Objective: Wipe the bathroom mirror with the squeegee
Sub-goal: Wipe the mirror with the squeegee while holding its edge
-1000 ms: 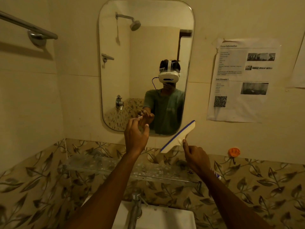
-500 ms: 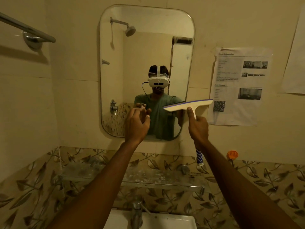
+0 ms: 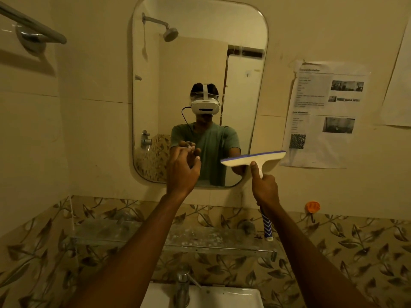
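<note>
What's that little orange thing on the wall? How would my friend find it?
Start at the big mirror over the sink and look right, past the paper sheet taped to the wall. Lower down, where the plain wall meets the leaf-patterned tiles, sits a small round orange hook. It is the only bright orange thing there.

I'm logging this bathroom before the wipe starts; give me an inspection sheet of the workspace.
Surface: mirror on the wall, rounded corners; streaks too faint to judge.
Job's things: squeegee, blade about level at the mirror's lower right edge.
Clutter: glass shelf spotted; orange hook; papers taped beside the mirror.
Grippers: right hand grips the squeegee handle; left hand empty, fingers loosely curled near the glass.
Cables: headset lead, seen only in the reflection.
Surroundings: towel bar, tap, basin.
</note>
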Available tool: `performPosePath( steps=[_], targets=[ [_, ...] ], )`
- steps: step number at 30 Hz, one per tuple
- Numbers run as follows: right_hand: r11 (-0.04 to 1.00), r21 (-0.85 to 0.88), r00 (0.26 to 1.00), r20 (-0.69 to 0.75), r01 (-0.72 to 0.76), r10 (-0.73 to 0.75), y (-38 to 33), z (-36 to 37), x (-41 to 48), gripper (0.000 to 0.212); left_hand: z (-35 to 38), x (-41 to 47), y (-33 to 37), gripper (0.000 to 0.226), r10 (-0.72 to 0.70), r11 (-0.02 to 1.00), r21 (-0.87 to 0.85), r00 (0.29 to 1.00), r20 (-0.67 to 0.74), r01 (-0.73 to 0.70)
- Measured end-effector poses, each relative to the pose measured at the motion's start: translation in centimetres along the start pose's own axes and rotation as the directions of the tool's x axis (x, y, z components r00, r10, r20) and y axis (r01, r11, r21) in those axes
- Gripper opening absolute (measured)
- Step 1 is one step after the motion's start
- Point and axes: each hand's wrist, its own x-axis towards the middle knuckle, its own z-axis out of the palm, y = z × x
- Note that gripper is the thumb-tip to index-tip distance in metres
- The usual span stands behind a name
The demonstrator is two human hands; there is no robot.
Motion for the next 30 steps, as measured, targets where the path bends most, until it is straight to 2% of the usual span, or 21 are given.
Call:
performPosePath(
  steps=[8,11,13,15,17,18,20,23,27,30],
  targets=[
    [1.000,-0.027,1.000,0.009,-0.013,0.013,0.5,-0.1,-1.7,0.054,-0.8,-1.2,-0.4,0.030,-0.079,0.997,-0.008,0.997,0.017,0.079],
    [0.994,-0.086,0.998,-0.005,0.065,-0.066,0.1,-0.3,-2.3,0.058,-1.7,-1.4,-0.8,0.032,-0.098,0.995,-0.006,0.995,0.020,0.098],
    [0.965,-0.181,0.981,0.087,0.187,-0.174,-0.5,0.1,-2.9,0.062,-2.2,-1.3,-1.5,0.032,-0.110,0.994,0.008,0.994,0.012,0.110],
    [0.861,-0.364,0.922,0.290,0.356,-0.258,-1.3,1.4,-3.9,0.063,-2.7,-1.2,-2.3,0.033,-0.128,0.991,0.035,0.992,0.003,0.128],
    [0.654,-0.538,0.834,0.469,0.531,-0.291,-1.7,3.5,-5.0,0.066,-3.1,-1.2,-3.0,0.033,-0.157,0.986,0.051,0.988,-0.004,0.157],
    [0.558,-0.582,0.798,0.525,0.591,-0.297,-1.8,4.6,-5.4,0.067,-3.3,-1.2,-3.3,0.033,-0.168,0.984,0.054,0.986,-0.012,0.168],
    [0.442,-0.614,0.752,0.593,0.654,-0.289,-1.7,6.4,-5.8,0.069,-3.6,-1.2,-3.8,0.031,-0.182,0.981,0.059,0.983,-0.038,0.184],
    [0.356,-0.630,0.722,0.629,0.691,-0.288,-1.9,8.2,-6.0,0.069,-3.8,-1.6,-4.4,0.030,-0.200,0.975,0.085,0.977,-0.076,0.206],
    [0.337,-0.632,0.715,0.640,0.698,-0.281,-2.6,9.7,-6.2,0.067,-3.7,-1.8,-4.7,0.027,-0.200,0.974,0.082,0.974,-0.102,0.209],
    [0.256,-0.613,0.665,0.692,0.747,-0.282,-2.8,10.9,-6.7,0.062,-4.0,-2.0,-4.9,0.027,-0.236,0.966,0.070,0.959,-0.158,0.249]
  ],
)
